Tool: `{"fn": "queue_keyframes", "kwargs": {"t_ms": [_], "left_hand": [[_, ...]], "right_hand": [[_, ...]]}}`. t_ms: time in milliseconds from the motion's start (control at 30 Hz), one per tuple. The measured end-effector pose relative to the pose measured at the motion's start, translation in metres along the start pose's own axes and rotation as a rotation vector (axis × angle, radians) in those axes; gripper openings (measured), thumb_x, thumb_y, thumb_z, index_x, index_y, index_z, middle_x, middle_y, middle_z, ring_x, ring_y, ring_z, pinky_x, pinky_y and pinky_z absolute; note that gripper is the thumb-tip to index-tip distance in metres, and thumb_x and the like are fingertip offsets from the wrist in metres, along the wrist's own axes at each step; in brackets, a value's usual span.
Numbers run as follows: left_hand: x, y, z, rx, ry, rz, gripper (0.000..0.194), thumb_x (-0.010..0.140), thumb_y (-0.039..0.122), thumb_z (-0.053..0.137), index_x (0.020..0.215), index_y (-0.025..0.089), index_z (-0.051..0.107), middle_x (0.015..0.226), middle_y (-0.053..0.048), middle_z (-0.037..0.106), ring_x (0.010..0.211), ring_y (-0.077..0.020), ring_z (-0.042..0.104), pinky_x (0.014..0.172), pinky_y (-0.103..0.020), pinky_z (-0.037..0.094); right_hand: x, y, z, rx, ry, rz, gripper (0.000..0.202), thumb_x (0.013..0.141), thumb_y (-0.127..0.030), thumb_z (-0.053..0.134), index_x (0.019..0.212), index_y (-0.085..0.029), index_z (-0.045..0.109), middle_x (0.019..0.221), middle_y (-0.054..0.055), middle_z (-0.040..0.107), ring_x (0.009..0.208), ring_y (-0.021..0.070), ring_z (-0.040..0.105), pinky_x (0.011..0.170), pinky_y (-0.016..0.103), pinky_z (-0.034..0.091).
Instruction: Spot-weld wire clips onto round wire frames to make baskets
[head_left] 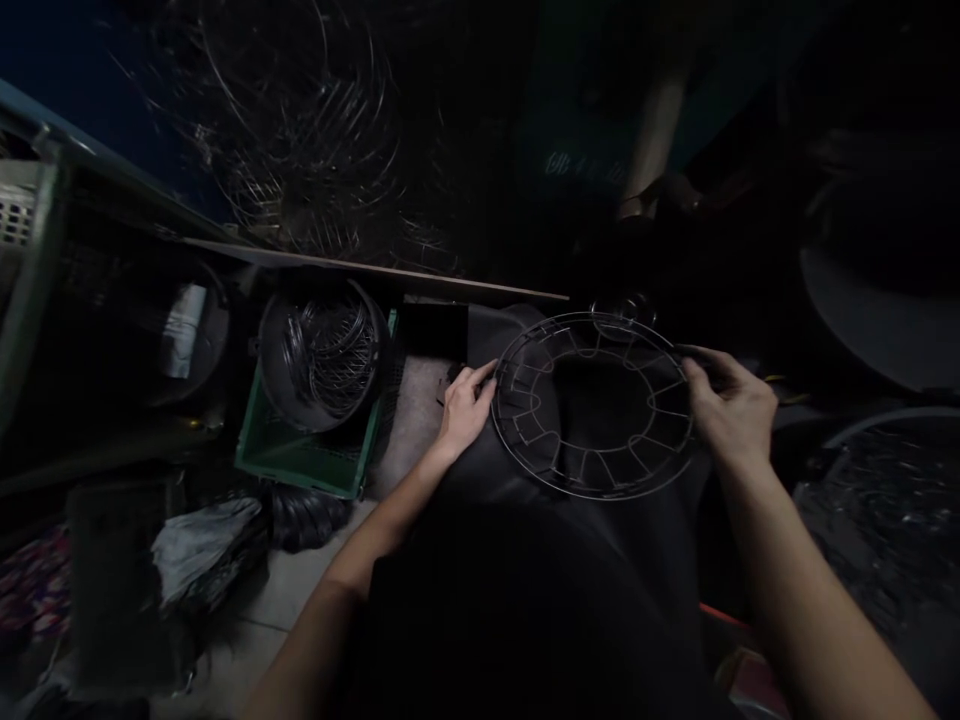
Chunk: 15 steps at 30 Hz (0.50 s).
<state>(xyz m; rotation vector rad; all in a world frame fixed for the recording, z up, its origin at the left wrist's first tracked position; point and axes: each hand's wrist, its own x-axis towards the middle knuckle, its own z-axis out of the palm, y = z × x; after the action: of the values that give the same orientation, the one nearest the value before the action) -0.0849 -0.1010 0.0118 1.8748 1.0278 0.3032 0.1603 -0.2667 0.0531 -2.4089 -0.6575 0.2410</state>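
A round wire frame (598,497), with an outer ring and a smaller inner ring joined by bent wires, is held over my dark-clad lap. My left hand (466,408) pinches its left edge between thumb and fingers. At the opposite edge, my right hand (731,405) grips the rim, thumb toward me. Beyond the frame's far edge is a small shiny round object (624,312), too dark to make out.
A round container (274,345) of bent wires sits on a green crate (300,468) at left. Behind a thin ledge (390,272) lies a large pile of wire rings (315,150). Another tub (885,425) stands at far right. Cloths (202,545) lie lower left.
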Motion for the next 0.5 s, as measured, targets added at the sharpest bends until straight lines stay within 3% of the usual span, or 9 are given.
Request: {"fn": "queue_keyframes", "kwargs": {"t_ms": [133,300,500], "left_hand": [[-0.004,0.003,-0.001,0.018,0.026,-0.021,0.034,0.093,0.025,0.052,0.125,0.022,0.062,0.089,-0.002,0.063,0.079,-0.0119,0.058,0.079,-0.024,0.048],[-0.006,0.013,-0.008,0.024,0.062,-0.023,0.034,0.091,0.022,0.056,0.124,0.02,0.064,0.081,0.0,0.057,0.068,-0.0093,0.05,0.07,-0.02,0.045],[-0.012,0.019,-0.012,0.063,0.012,-0.012,0.037,0.093,0.02,0.05,0.128,0.021,0.06,0.081,0.001,0.053,0.069,-0.0097,0.05,0.073,-0.021,0.047]], "right_hand": [[-0.005,0.008,-0.001,0.054,0.032,-0.003,0.039,0.08,-0.042,0.05,0.102,-0.018,0.071,0.098,0.009,0.071,0.084,0.0204,0.066,0.077,0.032,0.051],[-0.011,0.0,-0.003,0.101,0.066,-0.021,0.038,0.08,-0.04,0.05,0.102,-0.016,0.071,0.099,0.01,0.07,0.09,0.0218,0.066,0.079,0.032,0.051],[-0.016,-0.016,-0.015,-0.002,-0.015,0.081,0.038,0.079,-0.034,0.051,0.105,-0.017,0.072,0.099,0.011,0.068,0.082,0.0197,0.064,0.078,0.032,0.051]]}}
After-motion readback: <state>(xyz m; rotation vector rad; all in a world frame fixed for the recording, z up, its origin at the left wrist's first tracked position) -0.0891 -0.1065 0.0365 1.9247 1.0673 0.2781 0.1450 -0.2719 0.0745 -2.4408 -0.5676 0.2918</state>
